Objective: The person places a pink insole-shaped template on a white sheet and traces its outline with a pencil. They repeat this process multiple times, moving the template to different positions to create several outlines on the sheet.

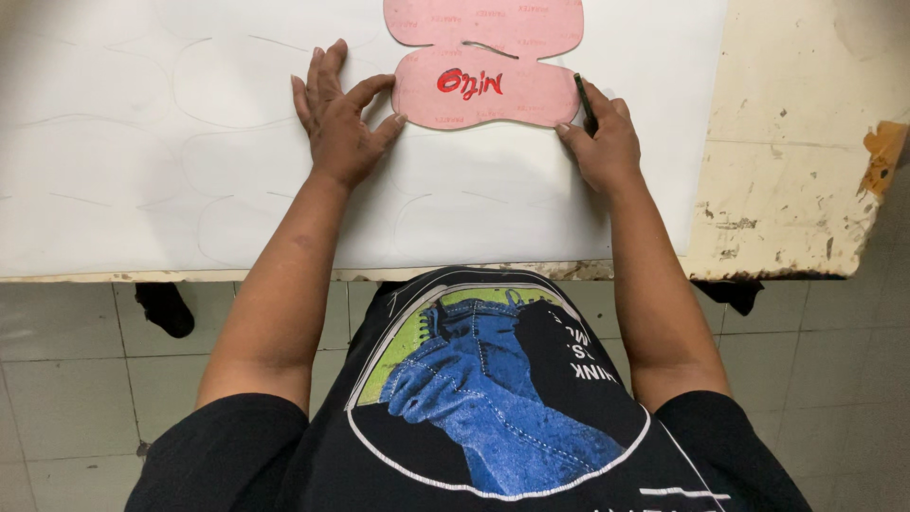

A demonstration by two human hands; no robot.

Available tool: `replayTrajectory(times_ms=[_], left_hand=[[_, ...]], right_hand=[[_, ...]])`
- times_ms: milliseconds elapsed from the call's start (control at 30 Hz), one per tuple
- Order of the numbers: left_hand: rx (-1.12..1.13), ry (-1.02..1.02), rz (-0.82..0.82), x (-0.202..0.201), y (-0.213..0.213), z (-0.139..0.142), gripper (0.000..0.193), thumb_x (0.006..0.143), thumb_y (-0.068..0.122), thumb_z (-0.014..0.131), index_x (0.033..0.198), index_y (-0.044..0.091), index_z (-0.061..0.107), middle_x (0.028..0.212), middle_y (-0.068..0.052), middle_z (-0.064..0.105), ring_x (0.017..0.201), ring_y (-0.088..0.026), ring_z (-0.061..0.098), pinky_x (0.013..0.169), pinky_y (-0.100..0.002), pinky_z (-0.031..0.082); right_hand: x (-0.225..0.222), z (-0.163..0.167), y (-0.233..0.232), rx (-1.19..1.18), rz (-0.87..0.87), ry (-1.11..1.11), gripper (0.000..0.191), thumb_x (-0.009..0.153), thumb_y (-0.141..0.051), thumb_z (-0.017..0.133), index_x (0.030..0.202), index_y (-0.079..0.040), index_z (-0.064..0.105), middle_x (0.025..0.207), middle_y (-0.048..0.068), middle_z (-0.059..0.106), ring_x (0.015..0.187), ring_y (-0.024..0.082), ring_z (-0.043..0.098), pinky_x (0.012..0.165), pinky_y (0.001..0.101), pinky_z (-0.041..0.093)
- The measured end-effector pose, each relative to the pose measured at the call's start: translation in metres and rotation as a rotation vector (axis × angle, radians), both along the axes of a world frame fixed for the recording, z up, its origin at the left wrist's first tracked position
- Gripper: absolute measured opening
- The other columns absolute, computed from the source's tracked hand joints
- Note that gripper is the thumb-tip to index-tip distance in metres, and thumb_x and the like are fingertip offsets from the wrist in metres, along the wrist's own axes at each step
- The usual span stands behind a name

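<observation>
While the left hand (339, 118) lies flat, fingers spread, its thumb touches the pink template (483, 62). At the template's other edge, the right hand (602, 142) pinches a dark pen (584, 100).

Worn, chipped table (796, 190) (cream top) under a white sheet (142, 142)

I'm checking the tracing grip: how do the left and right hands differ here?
The left hand lies flat, fingers spread, empty, at the pink template's left edge; the right hand is curled around a dark pen at its right edge. Both rest on the white sheet.
</observation>
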State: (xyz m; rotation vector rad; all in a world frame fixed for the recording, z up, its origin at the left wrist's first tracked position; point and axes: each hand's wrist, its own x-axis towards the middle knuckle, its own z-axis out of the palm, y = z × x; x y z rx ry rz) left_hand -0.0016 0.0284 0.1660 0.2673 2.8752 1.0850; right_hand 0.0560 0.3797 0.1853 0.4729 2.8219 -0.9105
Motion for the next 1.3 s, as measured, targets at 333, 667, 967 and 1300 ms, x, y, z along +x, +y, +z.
replayTrajectory(times_ms=[333, 667, 967, 1300], left_hand=[[-0.003, -0.013, 0.002, 0.001, -0.001, 0.001, 0.043, 0.085, 0.043, 0.084, 0.125, 0.031, 0.075, 0.168, -0.011, 0.024, 0.158, -0.031, 0.006, 0.125, -0.055, -0.009], [-0.065, 0.027, 0.013, 0.001, 0.015, -0.005, 0.035, 0.081, 0.021, 0.077, 0.115, 0.023, 0.071, 0.161, -0.023, 0.022, 0.148, -0.043, 0.001, 0.11, -0.064, -0.013], [-0.249, 0.363, -0.336, 0.026, 0.124, -0.033, 0.033, 0.095, 0.005, 0.051, 0.122, -0.007, 0.065, 0.136, -0.041, 0.048, 0.121, -0.052, 0.049, 0.103, -0.059, 0.043], [-0.154, 0.11, -0.39, 0.039, 0.154, -0.039, 0.043, 0.092, 0.011, 0.049, 0.13, -0.008, 0.055, 0.133, -0.03, 0.054, 0.125, -0.048, 0.05, 0.107, -0.052, 0.043]], right_hand=[[0.0, 0.005, -0.004, -0.048, -0.05, -0.033, 0.069, 0.086, -0.027, 0.079, 0.151, -0.025, 0.055, 0.103, 0.003, 0.051, 0.09, 0.017, 0.056, 0.086, 0.033, 0.051], [0.001, -0.003, 0.0, -0.064, -0.038, 0.017, 0.067, 0.084, -0.025, 0.082, 0.146, -0.017, 0.058, 0.104, 0.004, 0.053, 0.09, 0.017, 0.057, 0.084, 0.034, 0.051], [-0.011, 0.027, -0.016, 0.013, 0.077, 0.127, 0.042, 0.089, -0.023, 0.079, 0.127, -0.01, 0.067, 0.108, 0.006, 0.057, 0.093, 0.019, 0.062, 0.079, 0.0327, 0.054], [-0.061, 0.076, -0.113, -0.201, 0.744, 0.239, 0.018, 0.103, -0.021, 0.066, 0.1, -0.005, 0.071, 0.088, 0.009, 0.069, 0.083, 0.03, 0.067, 0.074, 0.0418, 0.052]])
